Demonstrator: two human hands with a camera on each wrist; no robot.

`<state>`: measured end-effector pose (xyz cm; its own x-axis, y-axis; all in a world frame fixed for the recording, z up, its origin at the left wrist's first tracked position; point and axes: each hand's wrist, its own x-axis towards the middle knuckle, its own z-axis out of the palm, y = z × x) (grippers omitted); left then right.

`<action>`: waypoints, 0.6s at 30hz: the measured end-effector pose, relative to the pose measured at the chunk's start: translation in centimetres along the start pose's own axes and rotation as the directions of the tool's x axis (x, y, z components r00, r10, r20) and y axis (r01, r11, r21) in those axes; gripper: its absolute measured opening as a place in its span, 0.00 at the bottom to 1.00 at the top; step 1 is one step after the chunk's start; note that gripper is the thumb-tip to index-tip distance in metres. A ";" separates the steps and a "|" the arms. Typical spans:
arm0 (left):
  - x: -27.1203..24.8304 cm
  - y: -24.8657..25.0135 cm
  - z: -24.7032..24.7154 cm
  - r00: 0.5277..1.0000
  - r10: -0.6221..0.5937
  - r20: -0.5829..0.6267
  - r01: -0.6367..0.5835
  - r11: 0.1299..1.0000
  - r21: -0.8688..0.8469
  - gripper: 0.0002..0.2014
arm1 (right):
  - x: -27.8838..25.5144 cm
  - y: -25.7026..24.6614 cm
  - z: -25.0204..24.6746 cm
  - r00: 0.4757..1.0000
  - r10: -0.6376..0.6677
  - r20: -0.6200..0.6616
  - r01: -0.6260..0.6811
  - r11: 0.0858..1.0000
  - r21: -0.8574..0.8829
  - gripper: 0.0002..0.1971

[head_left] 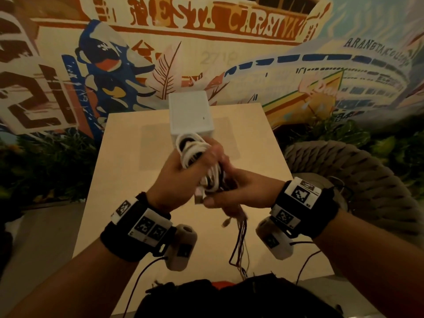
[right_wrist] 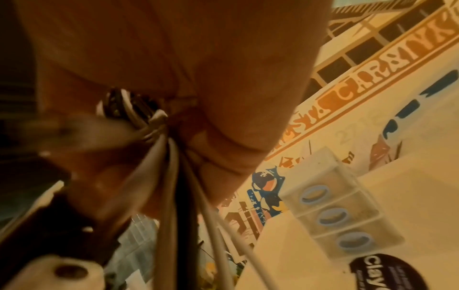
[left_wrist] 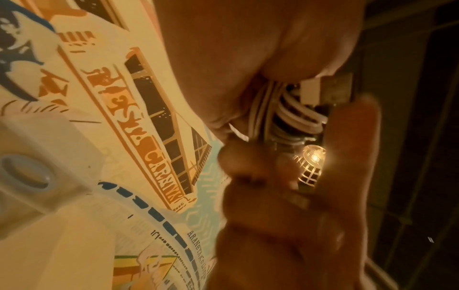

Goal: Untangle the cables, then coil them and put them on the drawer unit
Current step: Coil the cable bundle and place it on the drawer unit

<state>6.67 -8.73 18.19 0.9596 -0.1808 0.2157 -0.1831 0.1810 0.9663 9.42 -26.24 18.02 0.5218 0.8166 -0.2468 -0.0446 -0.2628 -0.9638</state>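
Note:
Both hands hold one tangle of cables (head_left: 195, 154) in the air above a beige table (head_left: 128, 171). My left hand (head_left: 179, 180) grips the coiled white loops, with black cable mixed in. My right hand (head_left: 238, 191) pinches the lower part of the bundle beside a white USB plug (head_left: 199, 199). Thin dark and reddish loose ends (head_left: 238, 244) hang from the hands down towards my lap. The white coils (left_wrist: 290, 115) press against my left palm; strands (right_wrist: 171, 192) run down past my right palm. The white drawer unit (head_left: 190, 113) stands just behind the hands, its three ringed drawer fronts (right_wrist: 332, 208) in the right wrist view.
A painted mural wall (head_left: 229, 53) rises right behind the table. A grey woven rope seat (head_left: 348, 171) stands to the right, with green plants along the floor on both sides. A black round sticker (right_wrist: 382, 272) lies on the table.

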 end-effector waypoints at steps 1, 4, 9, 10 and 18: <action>0.2 0.1 -0.3 0.999 0.002 -0.049 -0.003 0.999 -0.034 0.10 | -0.2 0.5 -0.1 0.999 0.042 0.003 -0.041 0.997 -0.065 0.05; 0.5 0.5 -1.2 0.995 0.000 -0.103 -0.007 0.998 -0.067 0.12 | -0.9 2.1 -0.7 0.989 0.131 -0.075 -0.138 0.985 -0.100 0.21; 0.4 -0.4 -1.3 0.993 -0.071 -0.094 0.081 0.990 0.111 0.19 | -1.9 3.4 -0.7 0.965 0.231 -0.126 -0.227 0.973 0.043 0.23; 0.5 -0.4 -1.3 0.993 -0.090 -0.083 0.104 0.976 0.191 0.16 | -1.9 3.5 -0.7 0.959 0.247 -0.141 -0.242 0.969 0.050 0.23; -0.1 -1.2 -2.0 0.984 -0.141 0.104 0.054 0.808 0.587 0.13 | -1.5 3.2 -0.4 0.925 0.336 -0.179 -0.323 0.942 0.096 0.21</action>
<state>7.19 -7.04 16.71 0.9484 -0.3041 0.0903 -0.2215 -0.4310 0.8747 8.87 -28.50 15.33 0.6203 0.5748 -0.5336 -0.2922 -0.4620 -0.8373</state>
